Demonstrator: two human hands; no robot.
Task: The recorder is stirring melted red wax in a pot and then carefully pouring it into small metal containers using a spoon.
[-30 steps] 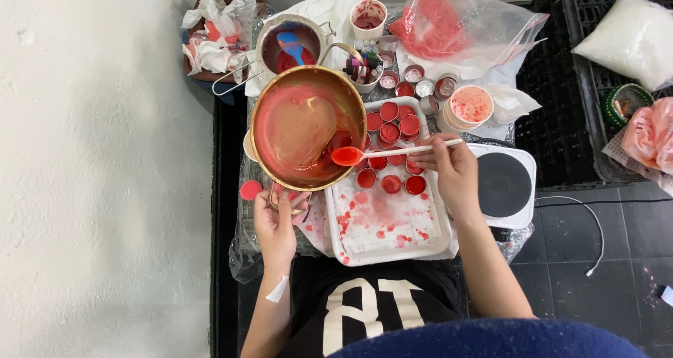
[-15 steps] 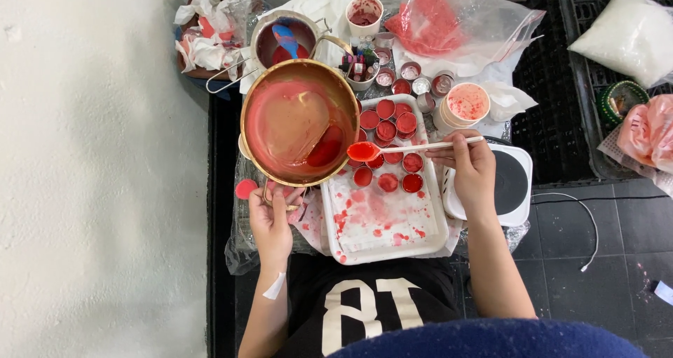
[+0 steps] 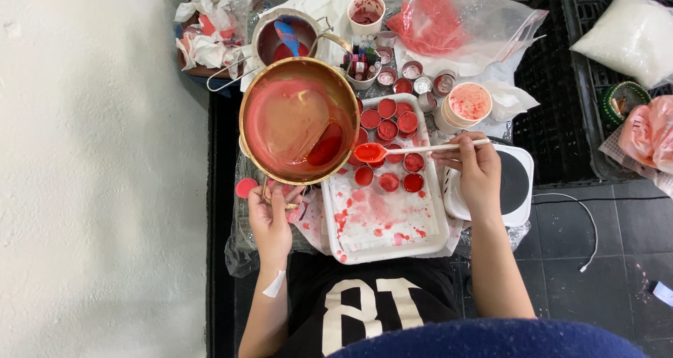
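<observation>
Gripping the handle of a brass-coloured pot [image 3: 300,119], the left hand [image 3: 270,218] is closed around it at the pot's near edge and holds the pot tilted, a pool of red liquid gathered at its lower right inside wall. The right hand [image 3: 477,172] is closed on the far end of a long spoon [image 3: 413,149], pinching the pale handle between fingers and thumb. The spoon lies level, its bowl filled with red liquid and held just beside the pot's right rim, above a cluster of small round tins [image 3: 392,130] filled with red. These tins stand at the far end of a white tray [image 3: 385,221] spattered with red, which lies between the two hands. A white hot plate with a dark disc [image 3: 512,186] sits under the right hand. Beyond the tray stand a paper cup with red residue [image 3: 468,104], a smaller metal pot [image 3: 284,39] and a clear bag of red granules [image 3: 449,18].
</observation>
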